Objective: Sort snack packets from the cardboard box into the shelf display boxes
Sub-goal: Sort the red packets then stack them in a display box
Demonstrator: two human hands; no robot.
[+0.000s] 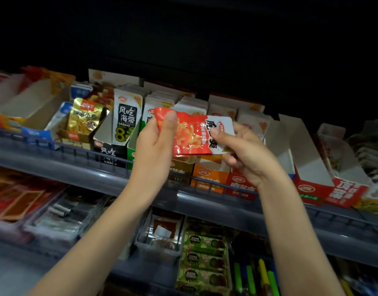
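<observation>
— Two hands on that packet (192, 135)?
— Yes. Left hand (154, 144) pinches its crinkly red end, right hand (245, 154) the white end. It's flat, glossy, held before open-topped cardboard display boxes (307, 150) on the grey shelf (98, 176), hiding several.

Two hands are up: the left hand (154, 146) and the right hand (245, 154), with one red-and-white snack packet (190, 135) between them. On the shelf (77, 174), one gold fish-snack packet (85, 118) stands in front. Two boxes show bare white insides: the left display box (34, 107) and the right display box (307, 159).
</observation>
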